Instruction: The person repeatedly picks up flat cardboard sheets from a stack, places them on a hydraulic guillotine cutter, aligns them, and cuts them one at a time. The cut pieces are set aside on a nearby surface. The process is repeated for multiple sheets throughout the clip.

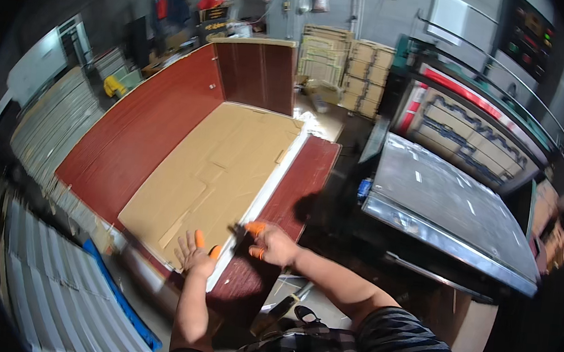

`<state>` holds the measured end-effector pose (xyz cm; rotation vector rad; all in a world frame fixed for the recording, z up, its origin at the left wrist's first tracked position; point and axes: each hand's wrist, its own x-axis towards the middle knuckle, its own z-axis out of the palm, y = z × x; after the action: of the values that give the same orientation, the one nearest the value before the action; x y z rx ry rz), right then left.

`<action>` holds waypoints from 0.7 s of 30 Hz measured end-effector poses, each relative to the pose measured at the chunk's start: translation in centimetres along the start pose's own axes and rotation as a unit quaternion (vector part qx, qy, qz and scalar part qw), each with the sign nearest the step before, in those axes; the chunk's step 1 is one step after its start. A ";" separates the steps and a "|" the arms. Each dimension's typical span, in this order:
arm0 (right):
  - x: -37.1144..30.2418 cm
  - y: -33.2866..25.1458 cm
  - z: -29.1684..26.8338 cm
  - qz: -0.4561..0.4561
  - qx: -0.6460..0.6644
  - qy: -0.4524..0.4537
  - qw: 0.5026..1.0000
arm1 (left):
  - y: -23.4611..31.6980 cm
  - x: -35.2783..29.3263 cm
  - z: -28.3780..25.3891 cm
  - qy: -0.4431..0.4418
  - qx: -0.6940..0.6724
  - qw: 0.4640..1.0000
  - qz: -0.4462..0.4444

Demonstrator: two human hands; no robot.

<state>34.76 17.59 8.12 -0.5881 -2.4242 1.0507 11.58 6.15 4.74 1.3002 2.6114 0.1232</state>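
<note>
My left hand (pixel 197 256) is open, its fingers spread at the near end of a brown cardboard sheet (pixel 230 151). Orange covers sit on some of its fingers. Closed around a small dark tool, my right hand (pixel 275 246) is just to the right, above the white strip (pixel 273 182) along the cardboard's right edge. It also wears orange finger covers. The tool's short tip points left; motion blur hides its exact kind. Beneath the cardboard is a dark red surface (pixel 302 178), which shows on the right.
A red panel (pixel 151 123) and a darker panel (pixel 256 75) rise along the left and far sides. To the right stands a machine with a shiny metal bed (pixel 449 206). Stacked grey-white sheets (pixel 67 291) lie at near left. Wooden frames (pixel 366 75) lean at the back.
</note>
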 end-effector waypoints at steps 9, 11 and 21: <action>-39.7 1.6 0.7 0.360 -0.176 -0.091 0.912 | 2.2 2.0 -1.6 0.184 -0.026 0.982 -0.030; -44.4 0.2 -0.3 0.470 -0.200 -0.095 0.854 | -0.6 4.3 -0.2 0.362 0.002 0.926 0.109; -55.4 -13.7 -17.3 0.355 -0.461 0.469 0.664 | 25.9 -15.1 -6.9 0.382 -0.292 0.662 0.575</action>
<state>86.49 -10.71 17.17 -1.9138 -1.5224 -0.4590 38.85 9.96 18.36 2.6548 1.2765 1.8253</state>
